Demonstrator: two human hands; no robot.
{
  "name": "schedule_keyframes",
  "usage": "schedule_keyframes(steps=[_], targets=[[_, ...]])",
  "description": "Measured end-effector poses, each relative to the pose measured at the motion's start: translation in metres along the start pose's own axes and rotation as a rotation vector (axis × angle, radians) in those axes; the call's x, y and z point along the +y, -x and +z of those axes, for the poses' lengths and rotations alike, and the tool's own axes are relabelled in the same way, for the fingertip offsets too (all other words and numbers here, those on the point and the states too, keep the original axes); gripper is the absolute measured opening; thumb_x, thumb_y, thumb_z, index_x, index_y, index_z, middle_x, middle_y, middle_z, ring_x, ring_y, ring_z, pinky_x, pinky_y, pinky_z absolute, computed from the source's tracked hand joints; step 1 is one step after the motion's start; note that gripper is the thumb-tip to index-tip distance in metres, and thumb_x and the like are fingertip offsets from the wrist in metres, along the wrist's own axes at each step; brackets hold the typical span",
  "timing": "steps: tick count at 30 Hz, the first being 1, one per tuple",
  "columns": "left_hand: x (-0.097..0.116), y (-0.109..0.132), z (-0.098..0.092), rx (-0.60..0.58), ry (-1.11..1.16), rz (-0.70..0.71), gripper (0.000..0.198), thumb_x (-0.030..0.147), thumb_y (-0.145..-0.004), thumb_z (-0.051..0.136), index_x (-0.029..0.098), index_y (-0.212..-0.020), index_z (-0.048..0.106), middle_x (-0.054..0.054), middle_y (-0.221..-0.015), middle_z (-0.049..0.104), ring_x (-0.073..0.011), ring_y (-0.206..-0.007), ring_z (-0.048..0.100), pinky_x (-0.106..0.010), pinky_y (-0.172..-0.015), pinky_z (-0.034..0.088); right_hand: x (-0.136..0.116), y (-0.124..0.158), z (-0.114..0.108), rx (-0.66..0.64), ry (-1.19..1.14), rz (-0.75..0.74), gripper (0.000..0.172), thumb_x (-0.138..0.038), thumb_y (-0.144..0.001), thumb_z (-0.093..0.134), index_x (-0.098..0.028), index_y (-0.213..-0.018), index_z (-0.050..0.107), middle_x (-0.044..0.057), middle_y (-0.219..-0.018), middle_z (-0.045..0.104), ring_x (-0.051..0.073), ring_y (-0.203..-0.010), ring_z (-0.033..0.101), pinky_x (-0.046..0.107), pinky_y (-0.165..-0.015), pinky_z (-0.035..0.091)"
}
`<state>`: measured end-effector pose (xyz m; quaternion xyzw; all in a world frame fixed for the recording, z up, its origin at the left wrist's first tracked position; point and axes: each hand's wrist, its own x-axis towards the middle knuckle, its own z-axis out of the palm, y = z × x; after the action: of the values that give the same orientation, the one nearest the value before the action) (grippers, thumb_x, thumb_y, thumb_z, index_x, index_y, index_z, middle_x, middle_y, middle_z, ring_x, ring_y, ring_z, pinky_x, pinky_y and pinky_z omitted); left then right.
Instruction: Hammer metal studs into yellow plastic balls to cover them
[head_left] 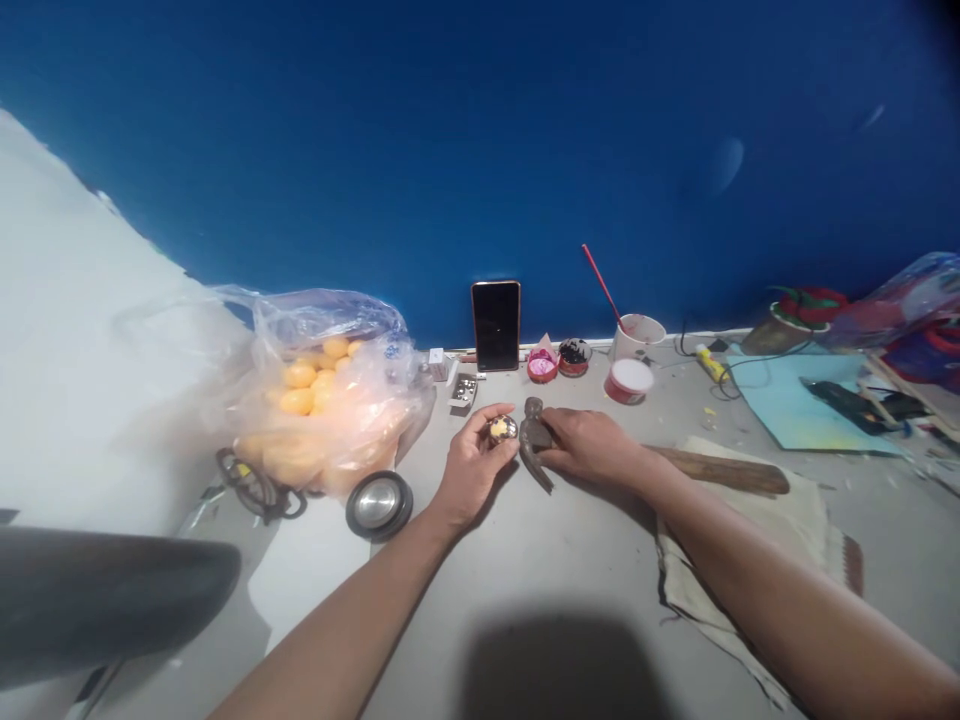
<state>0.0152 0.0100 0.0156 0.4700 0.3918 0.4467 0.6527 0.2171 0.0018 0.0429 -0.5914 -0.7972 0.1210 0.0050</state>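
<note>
Gripping a hammer (716,470) close under its head, the right hand (592,447) has its fingers closed round the wooden handle, which runs off to the right over a frayed cloth (795,520). The left hand (471,468) pinches a small round piece (502,429), shiny with a yellow patch, between thumb and fingers, just left of the hammer head. Print on the little box (438,362) beyond the left fingers is too small to read, and the propped phone (496,325) behind it has a dark screen. Bare grey counter (540,540) lies open nearer than both sets of fingers. Left of the left fingers sit a metal lid (379,503) and a plastic bag (330,400) of yellow-orange lumps. Beyond the right fingers stand a red tub (628,380) and a white cup (637,335). A blue wall (450,150) closes the far edge.
</note>
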Motion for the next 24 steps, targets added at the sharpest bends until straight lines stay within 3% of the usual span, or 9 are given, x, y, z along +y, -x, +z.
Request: schedule_keyframes(steps=[4, 8, 11, 14, 19, 24], targets=[[-0.001, 0.001, 0.004, 0.081, -0.063, 0.018, 0.046, 0.019, -0.07, 0.08, 0.02, -0.114, 0.066, 0.001, -0.082, 0.062, -0.0111, -0.069, 0.054, -0.022, -0.063, 0.044, -0.009, 0.003, -0.003, -0.014, 0.099, 0.013, 0.031, -0.041, -0.102, 0.049, -0.014, -0.114, 0.061, 0.015, -0.107, 0.073, 0.029, -0.091, 0.07, 0.033, -0.068, 0.039], [-0.006, 0.0, 0.007, 0.126, 0.032, -0.021, 0.045, 0.018, -0.07, 0.076, 0.021, -0.113, 0.062, 0.005, -0.076, 0.057, -0.0085, -0.06, 0.049, -0.022, -0.056, 0.041, -0.015, 0.005, -0.009, 0.007, 0.115, 0.067, 0.028, -0.033, -0.104, 0.044, -0.014, -0.117, 0.061, 0.016, -0.11, 0.072, 0.028, -0.097, 0.07, 0.032, -0.071, 0.041], [-0.007, -0.001, 0.006, 0.117, 0.087, -0.03, 0.048, 0.018, -0.067, 0.077, 0.02, -0.113, 0.063, 0.005, -0.074, 0.057, -0.0075, -0.058, 0.048, -0.021, -0.055, 0.04, -0.014, 0.007, -0.016, 0.064, 0.104, 0.186, 0.03, -0.029, -0.103, 0.043, -0.016, -0.123, 0.062, 0.015, -0.115, 0.073, 0.027, -0.096, 0.07, 0.032, -0.072, 0.042], [-0.006, -0.002, 0.004, 0.108, 0.1, -0.038, 0.049, 0.021, -0.065, 0.082, 0.019, -0.111, 0.064, 0.005, -0.073, 0.058, -0.0062, -0.057, 0.047, -0.02, -0.056, 0.04, -0.01, 0.01, -0.023, 0.199, 0.094, 0.239, 0.039, -0.039, -0.104, 0.043, -0.02, -0.13, 0.065, 0.014, -0.117, 0.075, 0.028, -0.09, 0.071, 0.033, -0.069, 0.043], [-0.004, -0.002, 0.004, 0.111, 0.099, -0.058, 0.052, 0.025, -0.064, 0.085, 0.02, -0.109, 0.059, 0.006, -0.074, 0.059, -0.0059, -0.052, 0.046, -0.022, -0.051, 0.037, -0.013, 0.025, -0.031, 0.455, 0.059, 0.05, 0.048, -0.052, -0.102, 0.043, -0.022, -0.123, 0.074, 0.013, -0.107, 0.078, 0.028, -0.084, 0.07, 0.034, -0.07, 0.045], [-0.005, 0.0, 0.004, 0.072, 0.023, -0.028, 0.044, 0.021, -0.061, 0.087, 0.018, -0.098, 0.063, 0.004, -0.075, 0.061, -0.0088, -0.062, 0.051, -0.022, -0.058, 0.04, -0.029, 0.033, -0.034, 0.414, -0.004, -0.084, 0.042, -0.046, -0.102, 0.045, -0.023, -0.12, 0.075, 0.013, -0.107, 0.077, 0.026, -0.085, 0.07, 0.033, -0.071, 0.047]])
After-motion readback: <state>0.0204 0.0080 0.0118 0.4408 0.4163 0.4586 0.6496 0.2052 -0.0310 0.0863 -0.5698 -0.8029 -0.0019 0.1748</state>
